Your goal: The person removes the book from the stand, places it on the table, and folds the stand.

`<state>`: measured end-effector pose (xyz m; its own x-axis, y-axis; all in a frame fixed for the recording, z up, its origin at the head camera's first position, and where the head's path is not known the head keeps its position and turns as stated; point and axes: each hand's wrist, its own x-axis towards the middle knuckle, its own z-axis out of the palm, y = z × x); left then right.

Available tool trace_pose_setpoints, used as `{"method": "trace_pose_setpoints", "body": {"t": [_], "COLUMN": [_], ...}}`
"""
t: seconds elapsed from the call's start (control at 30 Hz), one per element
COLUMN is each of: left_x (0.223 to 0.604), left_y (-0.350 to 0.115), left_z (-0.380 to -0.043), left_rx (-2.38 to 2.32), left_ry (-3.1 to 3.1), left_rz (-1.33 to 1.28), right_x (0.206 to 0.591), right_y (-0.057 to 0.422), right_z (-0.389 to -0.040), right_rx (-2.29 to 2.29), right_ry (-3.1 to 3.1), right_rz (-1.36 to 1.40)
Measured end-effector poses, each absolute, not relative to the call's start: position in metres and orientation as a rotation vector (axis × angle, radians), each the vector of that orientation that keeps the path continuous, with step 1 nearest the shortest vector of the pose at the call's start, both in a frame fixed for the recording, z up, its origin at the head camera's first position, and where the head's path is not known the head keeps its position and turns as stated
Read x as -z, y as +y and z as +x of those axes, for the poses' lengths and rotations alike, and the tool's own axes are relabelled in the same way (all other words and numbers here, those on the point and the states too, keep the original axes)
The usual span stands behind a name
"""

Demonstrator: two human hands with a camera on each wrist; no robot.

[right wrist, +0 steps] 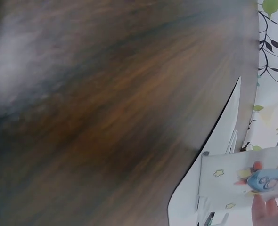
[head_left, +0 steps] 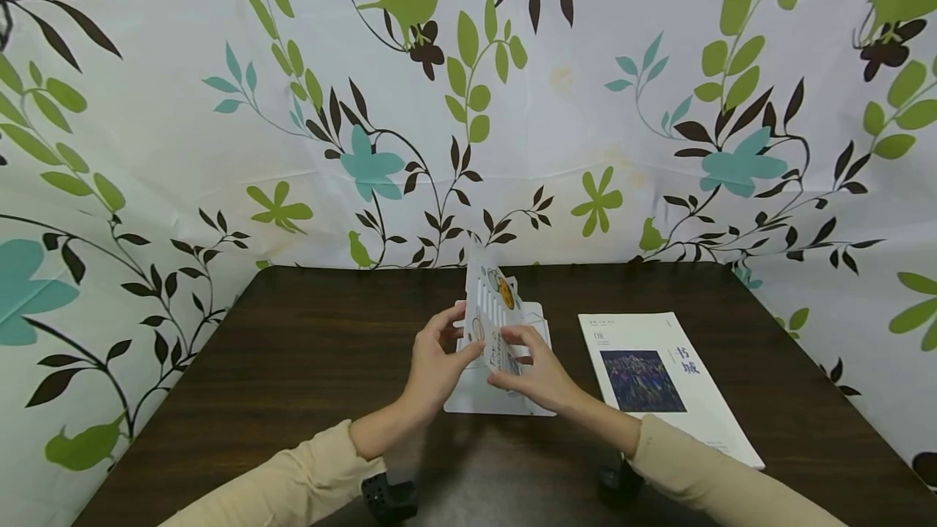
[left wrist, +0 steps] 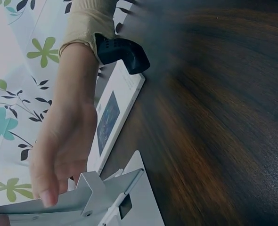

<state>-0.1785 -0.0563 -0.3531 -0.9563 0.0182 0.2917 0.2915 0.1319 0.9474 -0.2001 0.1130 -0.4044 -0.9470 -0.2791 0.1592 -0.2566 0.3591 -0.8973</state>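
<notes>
A white book stand point(head_left: 477, 401) with cartoon prints stands on the table, its panel point(head_left: 492, 299) raised at a steep tilt above the flat base. My left hand point(head_left: 437, 360) grips the panel's left side, thumb toward me and fingers behind. On the opposite side my right hand point(head_left: 540, 376) holds the lower part between thumb and fingers. The left wrist view shows the right hand point(left wrist: 66, 150) with its thumb over the panel edge, near a metal hinge rod point(left wrist: 134, 181). In the right wrist view, fingertips point(right wrist: 271, 207) touch a section with a blue cartoon figure point(right wrist: 266, 180).
A white book point(head_left: 637, 328) with a dark picture on its cover lies flat to the right of the stand, partly beneath the right forearm. The dark wooden table point(head_left: 329, 340) ends at a patterned cloth point(head_left: 556, 128) behind.
</notes>
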Motion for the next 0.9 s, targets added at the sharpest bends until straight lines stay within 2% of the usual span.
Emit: {"method": "trace_pose_setpoints", "body": {"t": [0.13,0.6,0.9], "left_x": [0.355,0.366,0.374], "left_y": [-0.060,-0.076,-0.085], "left_z": [-0.177,-0.177,-0.175], "left_rx": [1.902,1.865,1.836], "left_ry": [-2.188,-2.240,-2.248], "left_rz": [-0.290,-0.164,-0.091], "right_x": [0.398,0.423,0.421], "right_y": [0.117,0.125,0.124], "right_z": [-0.193,-0.195,-0.191], "right_rx": [1.676,1.653,1.669], "right_ry": [2.532,2.526,2.484], "right_rz": [-0.482,-0.627,-0.574]}}
